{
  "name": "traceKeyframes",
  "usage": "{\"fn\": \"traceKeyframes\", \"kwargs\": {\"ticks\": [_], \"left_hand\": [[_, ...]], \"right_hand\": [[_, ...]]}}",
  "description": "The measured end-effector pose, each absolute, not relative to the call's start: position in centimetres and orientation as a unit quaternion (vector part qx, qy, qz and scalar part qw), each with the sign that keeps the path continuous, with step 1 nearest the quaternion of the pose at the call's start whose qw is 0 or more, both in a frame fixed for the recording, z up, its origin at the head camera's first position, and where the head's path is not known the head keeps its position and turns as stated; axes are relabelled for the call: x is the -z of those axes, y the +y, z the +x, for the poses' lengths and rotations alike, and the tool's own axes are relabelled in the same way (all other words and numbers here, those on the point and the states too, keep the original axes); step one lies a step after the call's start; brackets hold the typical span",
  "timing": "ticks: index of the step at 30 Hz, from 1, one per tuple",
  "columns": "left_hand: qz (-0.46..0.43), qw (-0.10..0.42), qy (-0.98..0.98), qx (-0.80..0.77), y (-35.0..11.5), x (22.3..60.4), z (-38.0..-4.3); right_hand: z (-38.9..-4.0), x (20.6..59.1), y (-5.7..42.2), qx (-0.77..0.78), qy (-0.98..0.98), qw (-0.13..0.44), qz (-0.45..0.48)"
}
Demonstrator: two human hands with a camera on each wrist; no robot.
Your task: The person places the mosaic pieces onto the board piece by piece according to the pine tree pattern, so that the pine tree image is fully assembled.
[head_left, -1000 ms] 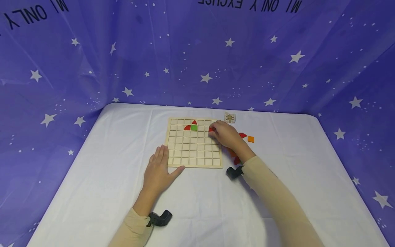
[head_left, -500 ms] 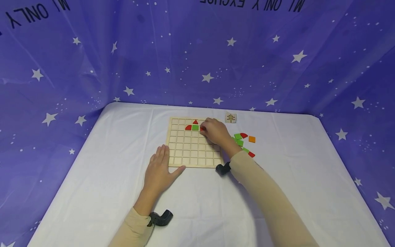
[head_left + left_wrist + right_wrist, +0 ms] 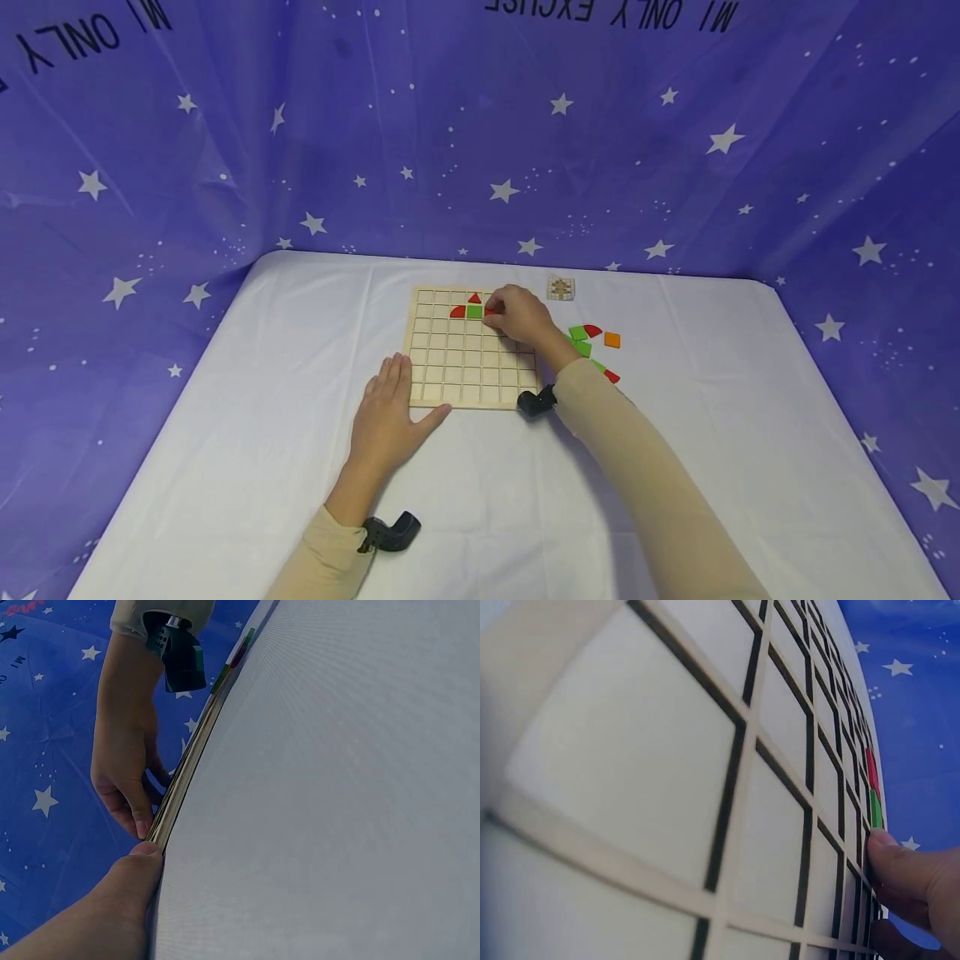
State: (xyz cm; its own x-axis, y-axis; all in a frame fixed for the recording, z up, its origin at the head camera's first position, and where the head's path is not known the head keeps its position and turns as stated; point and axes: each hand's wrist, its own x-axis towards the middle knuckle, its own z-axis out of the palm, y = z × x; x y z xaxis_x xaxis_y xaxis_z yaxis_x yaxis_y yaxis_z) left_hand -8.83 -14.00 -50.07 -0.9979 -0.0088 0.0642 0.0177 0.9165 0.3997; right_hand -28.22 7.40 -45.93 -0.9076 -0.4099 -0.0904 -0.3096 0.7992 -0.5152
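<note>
A wooden grid board (image 3: 465, 362) lies on the white table. In its upper rows sit a red triangle (image 3: 475, 298), a green square (image 3: 474, 312) below it and a red quarter-circle (image 3: 457, 312) to the square's left. My right hand (image 3: 523, 318) pinches a red piece (image 3: 489, 312) at the cell just right of the green square; the fingers mostly hide its shape. With fingers straight, my left hand (image 3: 382, 417) rests against the board's lower left corner, its thumb (image 3: 135, 870) along the near edge.
Right of the board lie loose green pieces (image 3: 578, 333), red pieces (image 3: 592, 331) and an orange square (image 3: 612, 340). A small pattern card (image 3: 560, 287) lies beyond the board's upper right corner. A starry blue curtain (image 3: 420, 133) hangs behind the table.
My right hand has moved left across the board with the red piece, up to the green square, uncovering loose pieces on the right. The left hand has stayed in place.
</note>
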Motion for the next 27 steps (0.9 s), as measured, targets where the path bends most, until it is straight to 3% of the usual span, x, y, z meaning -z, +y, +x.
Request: {"fn": "traceKeyframes", "kwargs": {"ticks": [17, 27], "left_hand": [[-0.006, 0.040, -0.977, 0.211, -14.0, 50.1, -8.7], [-0.005, 0.039, -0.976, 0.213, -14.0, 50.1, -8.7]], "right_hand": [[-28.1, 45.5, 7.4, 0.282, 0.934, 0.119, -0.181], [-27.3, 45.9, 7.6, 0.189, 0.952, 0.048, -0.235]]}}
